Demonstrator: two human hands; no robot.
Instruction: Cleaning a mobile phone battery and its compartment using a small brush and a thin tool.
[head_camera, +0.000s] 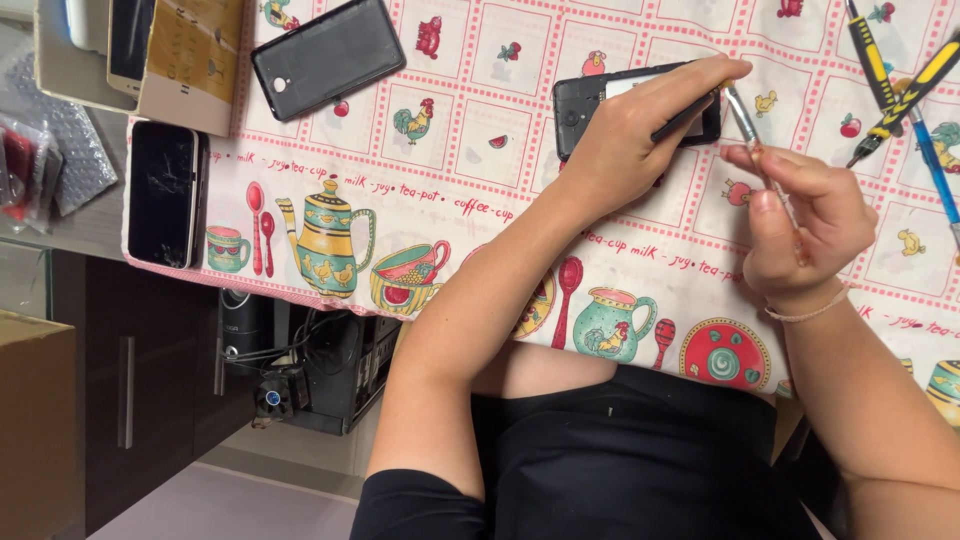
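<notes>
Two hands meet over the small black phone (640, 105), which lies face-down on the printed tablecloth (460, 190). The left hand (625, 140) is curled over it, fingers clamped along its edge to pin it flat. The right hand (800, 230), just beside the phone, pinches a thin clear-handled screwdriver (760, 150), tip angled in at the phone's near corner. To my eye the trick is keeping that tool straight on the screw and the phone dead still — any slip and the tip skates across the casing.

Beyond the phone, farther from the person, lies a second dark phone (328, 45), back up, and well past that, at the cloth's edge, one with a cracked screen (163, 195). On the phone's other side, past the right hand, sit yellow-and-black screwdrivers (905, 95) and a blue tool (935, 165), close enough to get nudged by that wrist.
</notes>
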